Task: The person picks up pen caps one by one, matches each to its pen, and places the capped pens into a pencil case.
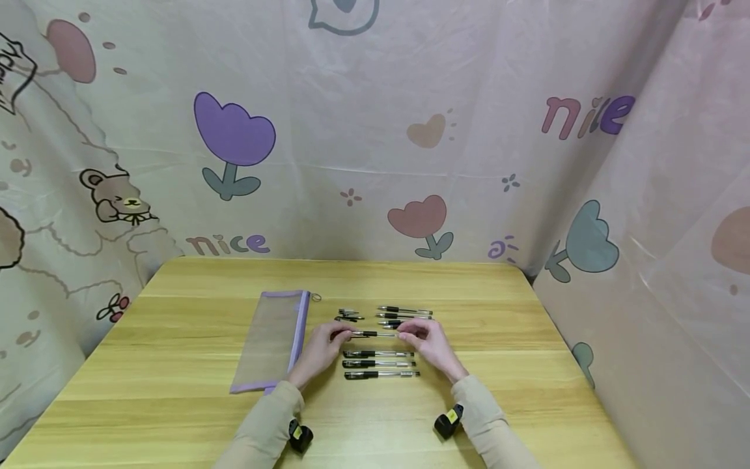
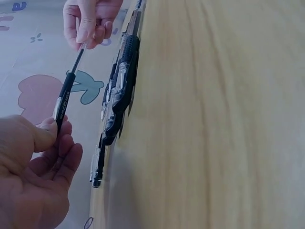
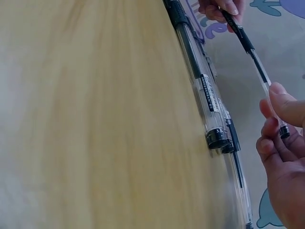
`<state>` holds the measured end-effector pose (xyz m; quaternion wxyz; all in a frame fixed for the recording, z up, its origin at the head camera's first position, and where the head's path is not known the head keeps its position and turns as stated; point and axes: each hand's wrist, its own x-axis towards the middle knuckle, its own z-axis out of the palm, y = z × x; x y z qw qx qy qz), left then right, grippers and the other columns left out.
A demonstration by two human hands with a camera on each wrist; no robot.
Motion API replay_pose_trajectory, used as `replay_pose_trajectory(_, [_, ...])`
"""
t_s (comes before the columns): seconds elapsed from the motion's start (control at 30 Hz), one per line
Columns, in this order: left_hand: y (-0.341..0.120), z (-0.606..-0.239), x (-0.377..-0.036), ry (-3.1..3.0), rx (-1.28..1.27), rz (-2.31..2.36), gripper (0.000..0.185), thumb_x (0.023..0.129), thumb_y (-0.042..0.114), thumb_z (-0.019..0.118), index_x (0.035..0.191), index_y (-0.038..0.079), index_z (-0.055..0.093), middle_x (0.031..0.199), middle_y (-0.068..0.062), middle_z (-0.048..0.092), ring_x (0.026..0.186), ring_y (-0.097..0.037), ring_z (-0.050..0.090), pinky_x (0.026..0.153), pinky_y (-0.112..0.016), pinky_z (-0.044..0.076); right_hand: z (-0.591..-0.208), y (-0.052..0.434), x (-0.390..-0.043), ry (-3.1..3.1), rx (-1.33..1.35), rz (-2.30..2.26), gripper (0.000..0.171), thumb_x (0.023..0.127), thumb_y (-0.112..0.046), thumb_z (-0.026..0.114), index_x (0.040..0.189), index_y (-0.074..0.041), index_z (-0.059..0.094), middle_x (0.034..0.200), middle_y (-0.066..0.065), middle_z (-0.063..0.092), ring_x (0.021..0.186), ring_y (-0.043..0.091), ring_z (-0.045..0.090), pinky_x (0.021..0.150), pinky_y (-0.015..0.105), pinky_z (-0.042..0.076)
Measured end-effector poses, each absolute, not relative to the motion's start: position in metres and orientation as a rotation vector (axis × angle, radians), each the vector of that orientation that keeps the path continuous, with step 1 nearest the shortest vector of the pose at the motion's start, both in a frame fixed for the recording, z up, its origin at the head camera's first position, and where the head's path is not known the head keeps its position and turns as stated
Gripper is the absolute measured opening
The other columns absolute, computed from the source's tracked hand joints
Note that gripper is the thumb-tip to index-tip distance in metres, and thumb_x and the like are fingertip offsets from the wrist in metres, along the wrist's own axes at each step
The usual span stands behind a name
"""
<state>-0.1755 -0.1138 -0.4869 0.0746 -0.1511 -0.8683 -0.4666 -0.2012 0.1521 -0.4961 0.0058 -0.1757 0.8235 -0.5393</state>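
Observation:
A black-and-clear gel pen is held level just above the wooden table, one end in each hand. My left hand pinches the black grip end between thumb and fingers. My right hand pinches the clear barrel's tail end. Below it three more pens lie in a row on the table. Beyond it lie further pens and loose black caps.
A mesh pencil pouch with purple trim lies flat left of the pens, zipper pull at its far end. Patterned plastic sheeting walls the table at the back and both sides. A wrist camera sits on each forearm.

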Motion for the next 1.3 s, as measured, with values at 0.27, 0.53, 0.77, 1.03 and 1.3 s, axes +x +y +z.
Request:
replay_pose_trajectory(0.27, [-0.117, -0.487, -0.180, -2.599, -0.389, -1.475, 0.017, 0.097, 0.002, 0.061, 0.105, 0.005, 0.076, 0.101, -0.011, 0.077, 0.091, -0.021, 0.071, 0.080, -0.025, 0.056, -0.491, 0.163, -0.202, 2.549, -0.585, -1.664, 0.019, 0.092, -0.007, 0.070, 0.109, 0.002, 0.071, 0.106, 0.021, 0.073, 0.089, 0.012, 0.068, 0.080, 0.018, 0.055])
replay_pose_trajectory(0.53, [-0.120, -0.487, -0.180, -2.646, -0.351, -1.442, 0.017, 0.096, 0.002, 0.063, 0.106, 0.007, 0.076, 0.108, -0.009, 0.077, 0.101, -0.025, 0.071, 0.089, -0.038, 0.057, -0.497, 0.171, -0.206, 2.537, -0.573, -1.619, 0.019, 0.090, -0.001, 0.070, 0.108, 0.002, 0.072, 0.111, 0.022, 0.072, 0.092, 0.014, 0.068, 0.081, 0.017, 0.055])
replay_pose_trajectory(0.77, [-0.121, -0.489, -0.179, -2.684, -0.354, -1.437, 0.017, 0.094, 0.003, 0.066, 0.110, 0.004, 0.073, 0.101, -0.007, 0.075, 0.091, -0.018, 0.068, 0.081, -0.027, 0.056, -0.500, 0.173, -0.206, 2.576, -0.568, -1.571, 0.018, 0.089, 0.000, 0.070, 0.106, 0.001, 0.073, 0.111, 0.020, 0.071, 0.094, 0.019, 0.069, 0.081, 0.018, 0.055])
replay_pose_trajectory(1.03, [-0.115, -0.493, -0.180, -2.724, -0.349, -1.284, 0.011, 0.091, 0.001, 0.068, 0.099, 0.006, 0.073, 0.103, -0.009, 0.074, 0.090, -0.020, 0.067, 0.084, -0.037, 0.056, -0.500, 0.170, -0.206, 2.734, -0.578, -1.398, 0.012, 0.087, -0.001, 0.073, 0.098, -0.005, 0.075, 0.100, 0.011, 0.072, 0.080, 0.007, 0.060, 0.070, 0.019, 0.050])
replay_pose_trajectory(1.3, [-0.112, -0.494, -0.176, -2.752, -0.356, -1.198, 0.011, 0.089, -0.002, 0.069, 0.097, 0.004, 0.074, 0.097, -0.009, 0.071, 0.087, -0.021, 0.063, 0.081, -0.038, 0.052, -0.499, 0.167, -0.205, 2.801, -0.568, -1.238, 0.010, 0.083, -0.005, 0.077, 0.091, -0.012, 0.077, 0.092, 0.001, 0.070, 0.082, 0.009, 0.056, 0.077, 0.024, 0.046])
